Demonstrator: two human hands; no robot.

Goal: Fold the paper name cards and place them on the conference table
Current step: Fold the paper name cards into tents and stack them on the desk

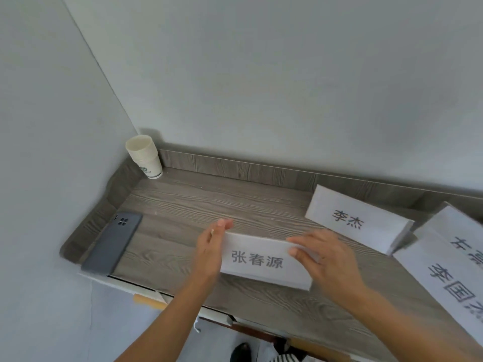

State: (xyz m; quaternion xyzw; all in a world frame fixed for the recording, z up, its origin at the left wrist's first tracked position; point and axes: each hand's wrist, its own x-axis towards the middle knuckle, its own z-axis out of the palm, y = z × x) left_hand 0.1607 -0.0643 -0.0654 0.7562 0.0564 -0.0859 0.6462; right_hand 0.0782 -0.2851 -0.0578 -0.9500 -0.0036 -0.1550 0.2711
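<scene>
In the far left corner of the grey wood-grain table (pixel 209 202) stands a stack of cream paper cups (pixel 143 159). A dark grey smartphone (pixel 115 242) lies camera side up along the left edge. Near the front edge, about mid-table, the left hand (pixel 210 250) is open, its straight fingers laid flat against the left end of the white folded paper name card (pixel 264 259), which rests on the table with its printed face toward the person. The right hand (pixel 324 257) grips the same card at its right end, fingers curled over the top ridge and thumb on the printed face. The step in hand looks like shaping and seating this card so that it stands as a tent. To do that well, the right hand should run along the ridge to sharpen the crease while the left squares the end, so both panels meet evenly and the bottom edges sit flat on the table. The hands should let go only once it holds its angle unaided; thin paper is likely to spring open or flop if the crease is soft. Further right, near the back edge and apart from the held card, sits a second folded white card (pixel 358 218). At the right edge, loose white printed sheets (pixel 449 270) lie overlapped, apparently not yet folded.
</scene>
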